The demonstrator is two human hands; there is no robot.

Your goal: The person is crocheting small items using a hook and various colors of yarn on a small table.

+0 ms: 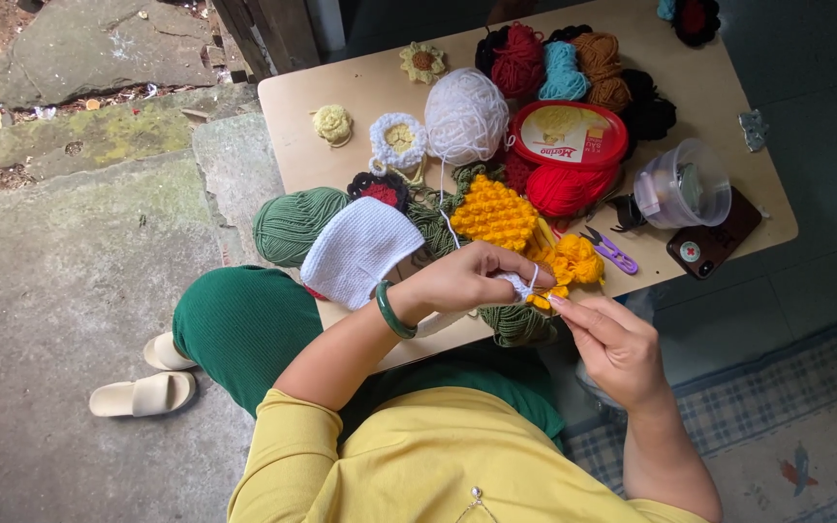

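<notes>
On the wooden table [341,92], a round tub with a red lid [568,133] is closed, its contents unseen, and a clear plastic container [682,184] holds something indistinct. The left hand [467,278], wrist bent inward, pinches a small white crochet piece [518,284] at the table's near edge. The right hand [612,344] reaches up with fingertips pressed together on white yarn; any hook is hard to make out.

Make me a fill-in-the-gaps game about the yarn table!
1. The left hand wears a ____ bangle on its wrist.
2. The big white yarn ball sits right beside a tub with a ____ lid.
3. The small scissors have ____ handles.
4. Both hands pinch a thin ____ strand near the right hand.

Missing words: green; red; purple; white
</notes>
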